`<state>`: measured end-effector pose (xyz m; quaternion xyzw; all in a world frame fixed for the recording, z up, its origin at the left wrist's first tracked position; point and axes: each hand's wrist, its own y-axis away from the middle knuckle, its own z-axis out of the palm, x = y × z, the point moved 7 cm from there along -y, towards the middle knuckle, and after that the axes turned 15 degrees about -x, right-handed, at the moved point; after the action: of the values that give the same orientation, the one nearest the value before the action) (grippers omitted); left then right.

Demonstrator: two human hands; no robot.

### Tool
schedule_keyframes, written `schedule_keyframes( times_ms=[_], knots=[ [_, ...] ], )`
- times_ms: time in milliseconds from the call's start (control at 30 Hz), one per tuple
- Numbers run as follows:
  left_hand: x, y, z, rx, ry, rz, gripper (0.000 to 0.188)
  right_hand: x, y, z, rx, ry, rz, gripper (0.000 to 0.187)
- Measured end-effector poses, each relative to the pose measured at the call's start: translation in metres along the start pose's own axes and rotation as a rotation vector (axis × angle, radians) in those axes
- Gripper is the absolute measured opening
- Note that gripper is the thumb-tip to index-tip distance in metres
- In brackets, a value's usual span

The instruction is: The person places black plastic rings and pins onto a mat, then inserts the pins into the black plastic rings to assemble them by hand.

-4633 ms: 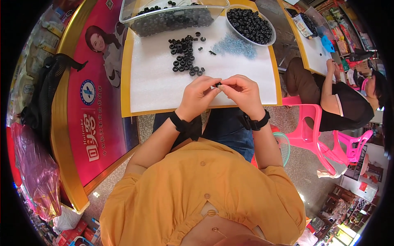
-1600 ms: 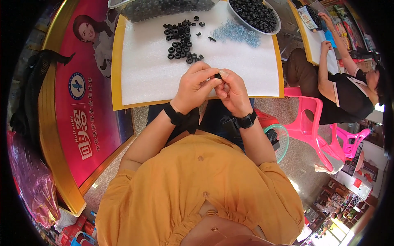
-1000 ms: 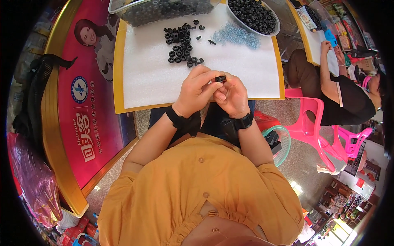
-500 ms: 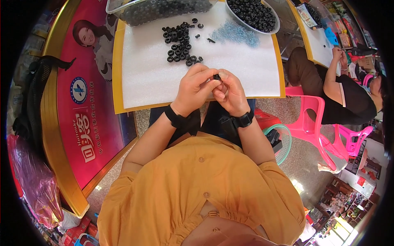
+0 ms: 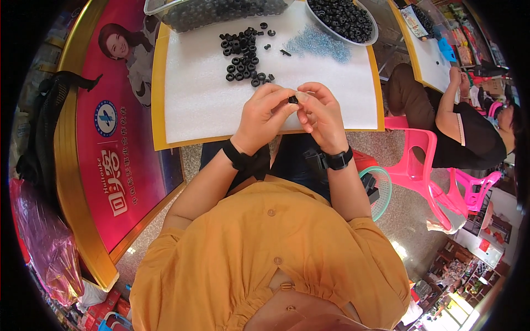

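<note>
Over the near edge of the white-topped table [image 5: 204,110], my two hands meet at a small black part [image 5: 293,100]. My left hand [image 5: 265,116] pinches it between thumb and fingertips. My right hand [image 5: 323,116] has its thumb and a finger at the part's right side, the other fingers loosely curled; whether it grips the part or something tiny on it is hard to see. Just beyond my hands lies a loose group of black ring-shaped parts [image 5: 238,69], with a few smaller black pieces [image 5: 285,53] beside it.
A clear plastic bin [image 5: 152,6] of dark parts stands at the table's far left. A bowl [image 5: 374,38] of black rings sits far right, by a spread of small bluish clear pieces [image 5: 317,45]. Pink chairs [image 5: 411,149], a green basket [image 5: 388,193] and a seated person [image 5: 475,132] are rightward.
My right hand has shifted slightly right and turned, its fingers opening away from my left hand. The black part stays at my left fingertips.
</note>
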<state>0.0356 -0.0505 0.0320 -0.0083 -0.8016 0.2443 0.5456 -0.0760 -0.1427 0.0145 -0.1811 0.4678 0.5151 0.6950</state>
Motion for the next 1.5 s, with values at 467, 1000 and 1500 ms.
schedule_keyframes(
  times_ms=[467, 1000, 1500],
  knots=[
    [0.003, -0.003, 0.004, -0.035, -0.023, -0.040, 0.022, 0.001, 0.012, -0.009, 0.024, 0.270, -0.274, 0.017],
    [0.001, -0.002, 0.006, -0.025, -0.068, -0.017, 0.026, -0.010, 0.017, -0.011, 0.043, 0.541, -0.338, 0.017],
    [0.004, 0.002, 0.003, 0.002, -0.036, 0.102, 0.029, 0.005, 0.005, -0.018, -0.113, -0.070, 0.008, 0.020]
  ],
)
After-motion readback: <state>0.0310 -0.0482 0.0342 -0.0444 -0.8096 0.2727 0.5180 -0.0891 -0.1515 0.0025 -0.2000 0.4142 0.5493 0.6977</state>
